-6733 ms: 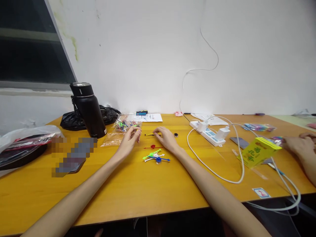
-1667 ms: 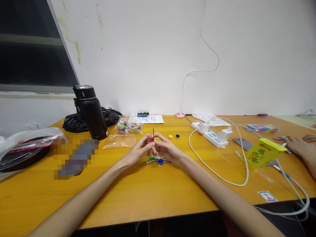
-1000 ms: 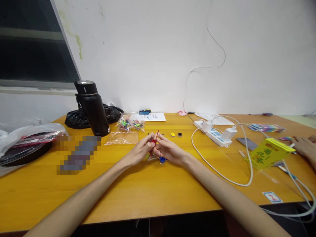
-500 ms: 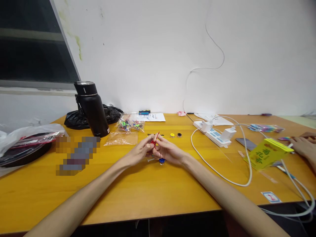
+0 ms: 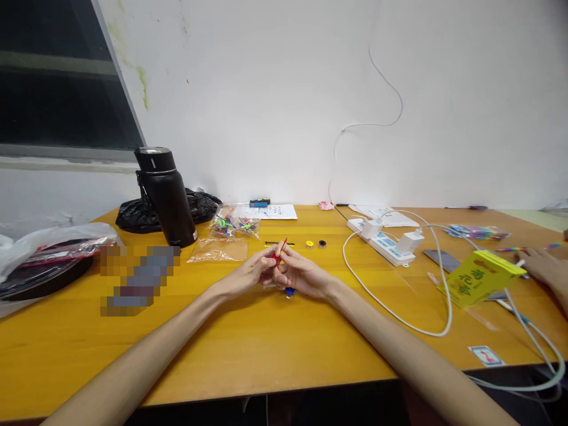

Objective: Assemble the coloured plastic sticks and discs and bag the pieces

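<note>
My left hand (image 5: 254, 271) and my right hand (image 5: 307, 274) meet above the middle of the table, fingers closed together on a small red plastic piece (image 5: 278, 258) with a thin pointed end sticking up. Its exact kind cannot be made out, since fingertips cover part of it. Just below my right hand lies a small blue round part (image 5: 290, 291), partly hidden. Beyond the hands are a thin black-and-yellow strip (image 5: 286, 244), a small yellow disc (image 5: 309, 244) and a small black disc (image 5: 322, 244).
A clear bag of colourful parts (image 5: 233, 226) lies behind, near a black bottle (image 5: 165, 198). A power strip (image 5: 390, 248) with white cables stands to the right, beside a yellow box (image 5: 481, 278). Another person's hand (image 5: 544, 266) is at the far right.
My hands stay almost in place around the red piece, with slight finger movement. At the far right, the other person's hand has shifted a little.
</note>
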Motion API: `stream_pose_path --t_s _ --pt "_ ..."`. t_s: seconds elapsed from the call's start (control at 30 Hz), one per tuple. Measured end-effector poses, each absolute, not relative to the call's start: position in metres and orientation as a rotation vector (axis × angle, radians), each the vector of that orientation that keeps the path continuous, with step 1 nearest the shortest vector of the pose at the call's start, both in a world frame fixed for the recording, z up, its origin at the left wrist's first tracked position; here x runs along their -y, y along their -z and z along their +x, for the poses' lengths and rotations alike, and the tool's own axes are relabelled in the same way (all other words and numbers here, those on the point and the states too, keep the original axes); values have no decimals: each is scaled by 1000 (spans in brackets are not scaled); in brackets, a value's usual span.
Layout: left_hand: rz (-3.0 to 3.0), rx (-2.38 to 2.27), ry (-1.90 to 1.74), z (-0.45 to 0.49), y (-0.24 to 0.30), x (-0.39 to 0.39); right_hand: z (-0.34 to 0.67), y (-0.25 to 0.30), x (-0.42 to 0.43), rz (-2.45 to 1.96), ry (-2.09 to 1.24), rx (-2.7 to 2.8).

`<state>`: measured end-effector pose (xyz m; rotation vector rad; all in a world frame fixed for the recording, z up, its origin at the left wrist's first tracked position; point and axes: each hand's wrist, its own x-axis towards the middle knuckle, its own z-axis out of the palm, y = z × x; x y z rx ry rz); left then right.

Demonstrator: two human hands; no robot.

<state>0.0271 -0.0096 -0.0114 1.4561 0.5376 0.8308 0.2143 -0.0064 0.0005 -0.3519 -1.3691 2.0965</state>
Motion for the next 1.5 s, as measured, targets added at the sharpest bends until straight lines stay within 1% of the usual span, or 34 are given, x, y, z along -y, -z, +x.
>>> stream_pose_path --t_s 0.27,0.63,0.8,0.93,1.07,1.2,1.33,1.5 --pt "1427 -533 -853 29 4 15 214 -1 7 -400 -2076 1379" --pt "1397 -539 -916 32 4 12 213 -4 9 -310 -2062 1390" --pt "1384 -510 -958 27 -4 8 221 -15 2 -340 -1866 1314" --pt "1321 -580 -1055 28 -10 7 230 -21 -10 -431 -1658 1247" --pt "1233 -694 -1109 30 -9 6 233 -13 -20 -623 -1383 1395" --pt "1256 -756 -1147 28 -6 2 229 -3 -18 -695 -1111 1658" --pt "1395 -778 -1124 26 -2 -1 223 -2 -8 -694 -1012 1804" --pt "1480 -802 -1185 25 2 -5 224 -2 -10 -729 -962 1833"
